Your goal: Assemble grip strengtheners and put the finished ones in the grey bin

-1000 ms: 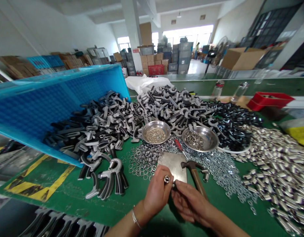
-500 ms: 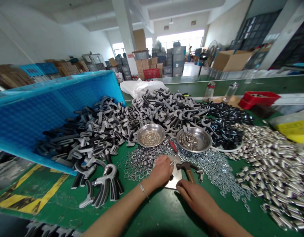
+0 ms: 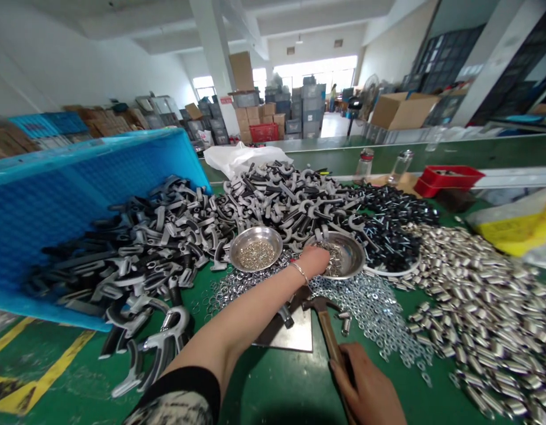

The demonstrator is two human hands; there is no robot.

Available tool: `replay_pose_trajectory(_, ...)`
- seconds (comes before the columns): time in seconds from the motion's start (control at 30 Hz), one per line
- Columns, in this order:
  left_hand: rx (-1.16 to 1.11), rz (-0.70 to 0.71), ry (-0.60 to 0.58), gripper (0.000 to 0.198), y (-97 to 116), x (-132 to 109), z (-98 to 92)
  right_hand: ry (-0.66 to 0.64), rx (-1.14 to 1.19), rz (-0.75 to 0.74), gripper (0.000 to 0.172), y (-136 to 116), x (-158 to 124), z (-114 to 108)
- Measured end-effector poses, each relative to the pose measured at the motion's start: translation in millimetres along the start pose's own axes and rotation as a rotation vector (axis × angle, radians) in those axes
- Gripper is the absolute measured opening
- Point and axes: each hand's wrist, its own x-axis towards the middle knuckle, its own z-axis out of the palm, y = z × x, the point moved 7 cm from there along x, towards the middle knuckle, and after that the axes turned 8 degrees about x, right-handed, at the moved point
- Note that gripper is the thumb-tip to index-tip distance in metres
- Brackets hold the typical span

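My left hand (image 3: 314,260) reaches into the right metal bowl (image 3: 356,255), fingers curled down at the small metal pins (image 3: 336,264). Its fingertips are hidden, so what they pinch cannot be seen. My right hand (image 3: 370,383) is closed around the wooden handle of a claw hammer (image 3: 329,333), whose head lies over the green table beside a flat metal plate (image 3: 301,335). A short dark rod-like piece (image 3: 286,317) stands out over the plate, partly behind my left forearm. Two small springs (image 3: 345,323) lie right of the hammer head.
Left stands a blue crate (image 3: 91,177) spilling grey-black grip handles (image 3: 277,195). A second bowl (image 3: 234,254) holds tiny brass-coloured parts. Washers (image 3: 379,313), metal springs (image 3: 485,307) and black parts (image 3: 388,236) are heaped to the right, near a red bin (image 3: 450,182).
My left hand has moved from the plate up into the right bowl. My right hand has gone from the plate's edge to the hammer handle. The view has shifted slightly.
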Motion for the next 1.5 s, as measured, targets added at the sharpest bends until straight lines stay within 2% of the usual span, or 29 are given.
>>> replay_pose_trajectory(0.1, 0.011, -0.043, -0.001, 0.021, -5, -2, 5.5, 0.020, -0.021, 0.010, 0.024, -1, 2, 1)
replay_pose_trajectory(0.23, -0.077, -0.092, 0.092, 0.014, -8, -11, -6.1, 0.039, 0.015, 0.049, 0.021, -2, 10, 2)
replay_pose_trajectory(0.3, -0.140, -0.119, 0.152, 0.018, -9, -17, -15.9, 0.028, 0.162, 0.088, 0.024, -1, 16, 1)
replay_pose_trajectory(0.37, -0.205, -0.133, 0.194, 0.023, -12, -32, -23.4, -0.043, 0.416, 0.160, 0.031, 3, 20, 3)
replay_pose_trajectory(0.43, -0.316, -0.126, 0.252, 0.025, -21, -60, -28.9, -0.159, 0.673, 0.236, 0.036, 6, 21, 7)
replay_pose_trajectory(0.53, -0.471, -0.161, 0.375, 0.024, -48, -126, -30.9, -0.284, 0.849, 0.292, 0.039, 8, 18, 11)
replay_pose_trajectory(0.57, -0.489, -0.205, 0.389, 0.023, -59, -150, -27.3, -0.295, 0.854, 0.288, 0.040, 8, 17, 12)
replay_pose_trajectory(0.63, -0.566, -0.274, 0.336, 0.023, -74, -189, -12.2, -0.285, 0.801, 0.260, 0.042, 7, 18, 12)
replay_pose_trajectory(0.73, -0.748, -0.361, 0.277, 0.018, -83, -216, 13.3, -0.237, 0.682, 0.202, 0.044, 2, 24, 13)
replay_pose_trajectory(0.83, -0.759, -0.391, 0.295, 0.014, -81, -210, 26.7, -0.222, 0.693, 0.217, 0.044, 0, 28, 13)
replay_pose_trajectory(0.97, -0.512, -0.440, 0.282, 0.019, -78, -192, 31.2, -0.243, 0.775, 0.232, 0.039, 1, 21, 6)
replay_pose_trajectory(1.07, -0.408, -0.463, 0.235, 0.021, -77, -189, 33.4, -0.238, 0.706, 0.165, 0.034, -1, 13, -7)
replay_pose_trajectory(1.17, -0.363, -0.450, 0.217, 0.021, -74, -191, 33.6, -0.175, 0.586, 0.112, 0.032, -8, 13, -26)
replay_pose_trajectory(1.3, -0.277, -0.437, 0.206, 0.021, -70, -190, 32.3, -0.156, 0.642, 0.156, 0.039, -15, 22, -45)
replay_pose_trajectory(1.4, -0.128, -0.344, 0.207, 0.022, -63, -184, 26.0, -0.179, 0.568, 0.180, 0.049, -12, 30, -53)
replay_pose_trajectory(1.5, 0.017, -0.084, 0.193, 0.023, -47, -179, 19.6, -0.185, 0.397, 0.082, 0.052, -13, 38, -60)
